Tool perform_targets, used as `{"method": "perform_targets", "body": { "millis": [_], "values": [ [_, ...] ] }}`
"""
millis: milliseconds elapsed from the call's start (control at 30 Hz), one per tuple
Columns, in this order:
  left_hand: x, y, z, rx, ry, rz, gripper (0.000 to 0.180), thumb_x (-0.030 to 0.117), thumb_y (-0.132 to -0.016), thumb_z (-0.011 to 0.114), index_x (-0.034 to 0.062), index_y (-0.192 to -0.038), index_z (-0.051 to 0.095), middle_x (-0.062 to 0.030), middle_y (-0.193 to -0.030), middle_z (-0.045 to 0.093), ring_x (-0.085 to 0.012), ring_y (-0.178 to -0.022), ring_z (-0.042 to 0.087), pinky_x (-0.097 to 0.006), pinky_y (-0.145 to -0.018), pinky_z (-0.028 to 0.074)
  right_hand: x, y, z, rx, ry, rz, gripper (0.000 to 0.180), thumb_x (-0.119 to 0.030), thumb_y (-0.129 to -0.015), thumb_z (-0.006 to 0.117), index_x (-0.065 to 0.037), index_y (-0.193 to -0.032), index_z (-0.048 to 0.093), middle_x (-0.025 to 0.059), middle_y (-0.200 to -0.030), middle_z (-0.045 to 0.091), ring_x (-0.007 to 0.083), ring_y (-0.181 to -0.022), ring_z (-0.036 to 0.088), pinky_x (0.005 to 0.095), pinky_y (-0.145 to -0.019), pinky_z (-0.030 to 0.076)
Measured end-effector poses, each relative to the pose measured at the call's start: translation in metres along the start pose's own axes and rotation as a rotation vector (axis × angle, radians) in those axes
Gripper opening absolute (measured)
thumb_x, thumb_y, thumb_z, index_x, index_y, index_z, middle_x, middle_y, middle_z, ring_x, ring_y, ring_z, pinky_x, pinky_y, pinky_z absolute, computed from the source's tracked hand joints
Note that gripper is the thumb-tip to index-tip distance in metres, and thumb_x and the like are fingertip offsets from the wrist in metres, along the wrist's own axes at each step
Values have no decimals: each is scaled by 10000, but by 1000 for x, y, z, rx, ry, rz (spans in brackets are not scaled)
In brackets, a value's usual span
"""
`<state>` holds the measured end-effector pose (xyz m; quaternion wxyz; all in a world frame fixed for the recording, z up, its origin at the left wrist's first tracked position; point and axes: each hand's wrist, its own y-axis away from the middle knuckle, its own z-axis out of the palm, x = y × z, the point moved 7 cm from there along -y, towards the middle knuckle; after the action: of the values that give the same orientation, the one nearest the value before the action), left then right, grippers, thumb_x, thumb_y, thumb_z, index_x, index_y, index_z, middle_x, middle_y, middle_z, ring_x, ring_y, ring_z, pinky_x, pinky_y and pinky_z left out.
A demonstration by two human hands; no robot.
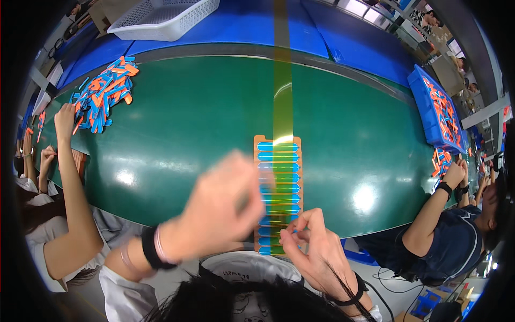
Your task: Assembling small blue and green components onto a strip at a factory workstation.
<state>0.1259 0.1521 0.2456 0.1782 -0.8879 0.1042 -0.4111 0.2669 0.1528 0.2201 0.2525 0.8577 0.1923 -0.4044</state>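
Note:
A tan slotted tray [301, 188] lies lengthwise in front of me, with rounded blue strips [264, 157] set in a column across it. Over the column runs a band of translucent yellow film [283, 102], which stretches away to the far side of the table. My left hand [225, 198] is smeared by motion beside and partly over the tray's left edge; whether it holds anything does not show. At the tray's near right edge, my right hand [315, 244] has thumb and fingers pinched together. A small bit of blue shows at its fingertips, too little to name.
The green table [177, 107] carries a heap of blue and orange strips [107, 91] at far left. A white basket [161, 21] stands beyond the far edge. On the right is a blue bin [426, 115] of similar strips. Co-workers' arms [75, 182] reach in from both sides.

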Motion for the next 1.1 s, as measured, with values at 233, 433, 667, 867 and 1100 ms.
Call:
{"method": "perform_targets", "body": {
  "millis": [233,433,667,867,1100],
  "values": [
    [-114,-106,22,7,880,-684,457,234,-831,554,-103,-1106,411,-134,-1037,563,-182,-921,557,-291,-859,413,-5,2,4,-42,34,-14,267,-155,-823,546,-18,-868,321,152,-755,544,261,-659,606,350,-554,479],
    [-99,-118,34,-86,778,-426,314,207,-879,463,-82,-953,562,-117,-931,626,-123,-874,566,-251,-843,413,-12,-3,5,-87,68,24,283,-164,-820,554,-10,-885,326,163,-802,532,270,-682,614,362,-569,471],
    [-85,-108,26,19,563,-290,285,195,-883,447,-47,-926,591,-69,-868,647,-63,-826,547,-237,-792,420,-21,-41,-2,-13,159,-1,283,-167,-804,571,-9,-871,345,154,-713,542,249,-602,595,361,-540,433],
    [-75,-91,39,29,504,-321,250,156,-871,468,-67,-865,578,-71,-782,638,-58,-728,541,-222,-692,439,-24,-105,-28,161,184,-97,277,-151,-798,508,57,-895,352,270,-835,510,429,-762,527,457,-642,439],
    [-102,-88,44,-68,446,-399,258,173,-868,470,-51,-883,595,-47,-758,613,-47,-696,507,-220,-643,424,-23,-122,-45,392,64,-257,313,-179,-790,518,63,-940,389,238,-923,503,356,-733,561,392,-664,453]
  ]
}}
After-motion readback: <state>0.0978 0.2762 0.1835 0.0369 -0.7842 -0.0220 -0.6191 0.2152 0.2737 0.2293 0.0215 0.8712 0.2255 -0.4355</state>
